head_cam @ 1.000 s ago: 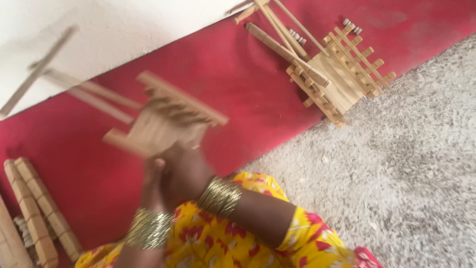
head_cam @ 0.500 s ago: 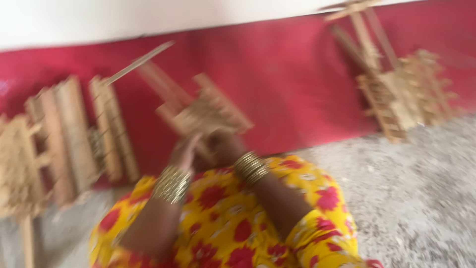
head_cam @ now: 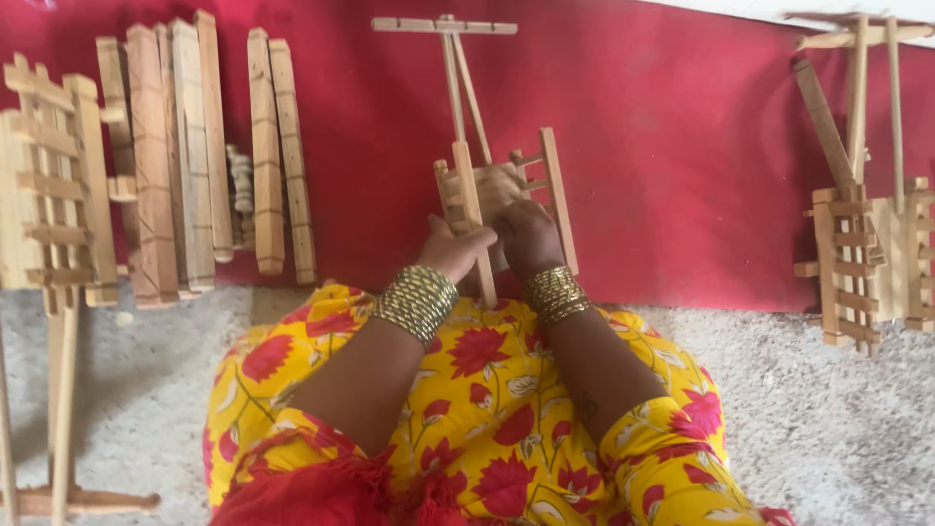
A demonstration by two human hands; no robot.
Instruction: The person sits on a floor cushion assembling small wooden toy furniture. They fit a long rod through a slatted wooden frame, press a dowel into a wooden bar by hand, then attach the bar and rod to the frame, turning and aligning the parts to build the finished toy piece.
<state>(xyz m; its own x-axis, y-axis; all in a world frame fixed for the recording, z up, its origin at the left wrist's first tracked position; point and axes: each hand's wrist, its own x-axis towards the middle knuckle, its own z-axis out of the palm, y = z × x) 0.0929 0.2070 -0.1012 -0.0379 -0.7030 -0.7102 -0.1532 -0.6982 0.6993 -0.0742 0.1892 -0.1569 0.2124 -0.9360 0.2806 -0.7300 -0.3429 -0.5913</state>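
Here both hands, left hand point(head_cam: 453, 250) and right hand point(head_cam: 526, 237), grip the wooden cart point(head_cam: 502, 190), hiding its middle.

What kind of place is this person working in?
Probably a small handicraft workspace on the floor. The person sits by a red mat, both hands on a small wooden cart frame, with finished wooden carts and stacked wooden slats laid out around.

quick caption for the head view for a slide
Both hands, left hand and right hand, grip a small wooden frame over a red mat.
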